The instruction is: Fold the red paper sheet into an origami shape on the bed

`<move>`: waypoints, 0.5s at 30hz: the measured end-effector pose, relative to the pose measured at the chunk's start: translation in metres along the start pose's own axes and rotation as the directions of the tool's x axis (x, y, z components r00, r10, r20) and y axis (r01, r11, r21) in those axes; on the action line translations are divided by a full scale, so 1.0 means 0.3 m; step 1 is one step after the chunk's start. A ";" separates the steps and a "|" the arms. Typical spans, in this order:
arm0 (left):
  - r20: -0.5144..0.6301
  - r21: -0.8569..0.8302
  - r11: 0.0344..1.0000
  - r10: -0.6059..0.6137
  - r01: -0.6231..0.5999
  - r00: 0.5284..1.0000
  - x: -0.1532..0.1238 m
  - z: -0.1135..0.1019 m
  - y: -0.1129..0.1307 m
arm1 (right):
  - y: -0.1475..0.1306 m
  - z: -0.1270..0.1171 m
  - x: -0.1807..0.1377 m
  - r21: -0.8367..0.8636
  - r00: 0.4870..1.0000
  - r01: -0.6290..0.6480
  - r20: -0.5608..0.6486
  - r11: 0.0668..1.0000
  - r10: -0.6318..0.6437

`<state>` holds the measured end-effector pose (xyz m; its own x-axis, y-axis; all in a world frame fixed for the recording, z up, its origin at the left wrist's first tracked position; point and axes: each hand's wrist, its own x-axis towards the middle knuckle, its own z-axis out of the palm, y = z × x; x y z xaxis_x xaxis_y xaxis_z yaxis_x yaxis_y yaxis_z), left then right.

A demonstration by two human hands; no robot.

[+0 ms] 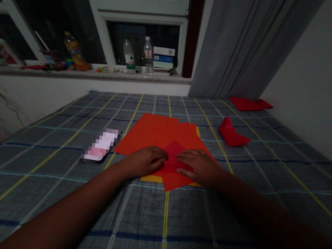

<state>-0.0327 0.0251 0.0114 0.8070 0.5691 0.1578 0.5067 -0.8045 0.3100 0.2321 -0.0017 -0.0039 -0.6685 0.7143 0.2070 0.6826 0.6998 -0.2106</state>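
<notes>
A small dark red folded paper (174, 153) lies on a stack of orange-red sheets (158, 134) on the checked bed cover (168, 227). My left hand (147, 160) rests on the paper's left edge with its fingers curled down and pressed on it. On the right edge, my right hand (199, 165) lies flatter, fingers pointing left and pressing the paper. A yellow sheet (152, 178) peeks out under the stack.
A phone (100, 146) lies left of the sheets. A folded red paper shape (231, 133) sits to the right, and more red paper (249, 103) lies near the curtain (246, 40). Bottles (147, 55) and boxes stand on the windowsill. A wall runs along the right.
</notes>
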 end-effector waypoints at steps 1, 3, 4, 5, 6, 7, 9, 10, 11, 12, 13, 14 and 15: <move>-0.016 0.007 1.000 -0.021 0.021 1.000 0.001 0.002 0.001 | 0.001 0.000 0.000 0.001 1.000 0.001 -0.003 1.000 -0.001; -0.051 0.015 0.998 -0.066 0.067 0.997 0.004 0.009 0.001 | 0.004 0.000 0.002 0.000 1.000 -0.003 -0.017 1.000 0.003; -0.065 0.015 0.996 -0.085 0.086 0.994 0.005 0.013 0.000 | 0.007 0.002 0.003 -0.002 1.000 -0.005 -0.026 1.000 0.005; -0.078 0.013 0.995 -0.098 0.100 0.992 0.007 0.016 0.000 | 0.010 0.003 0.005 -0.006 0.999 -0.008 -0.038 1.000 0.008; -0.091 0.009 0.994 -0.105 0.106 0.990 0.008 0.020 -0.001 | 0.013 0.005 0.008 -0.010 0.999 -0.009 -0.048 1.000 0.008; -0.104 0.005 0.994 -0.107 0.108 0.989 0.010 0.023 -0.001 | 0.017 0.006 0.010 -0.017 0.998 -0.008 -0.055 1.000 0.007; -0.134 -0.003 0.994 -0.108 0.108 0.985 0.015 0.028 -0.002 | 0.023 0.008 0.015 -0.039 0.998 -0.007 -0.059 0.999 0.005; -0.148 -0.002 0.994 -0.109 0.110 0.983 0.017 0.031 -0.003 | 0.026 0.008 0.016 -0.054 0.998 -0.011 -0.062 0.998 0.008; -0.159 0.001 0.994 -0.112 0.113 0.981 0.019 0.033 -0.004 | 0.027 0.007 0.018 -0.072 0.997 -0.020 -0.071 0.997 0.015; -0.167 0.005 0.993 -0.116 0.118 0.979 0.022 0.035 -0.004 | 0.026 0.005 0.019 -0.093 0.995 -0.036 -0.092 0.995 0.028; -0.172 0.010 0.992 -0.121 0.124 0.978 0.025 0.037 -0.004 | 0.025 0.002 0.019 -0.116 0.991 -0.057 -0.126 0.992 0.042; -0.175 0.014 0.991 -0.127 0.132 0.976 0.028 0.038 -0.004 | 0.021 -0.001 0.020 -0.140 0.985 -0.075 -0.168 0.987 0.051; -0.178 0.017 0.990 -0.135 0.140 0.975 0.031 0.039 -0.003 | 0.016 -0.004 0.020 -0.163 0.977 -0.085 -0.210 0.983 0.049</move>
<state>-0.0222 0.0292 0.0015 0.6640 0.6936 0.2793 0.6201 -0.7195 0.3126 0.2316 0.0061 -0.0026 -0.5572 0.7320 0.3920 0.7757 0.6273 -0.0690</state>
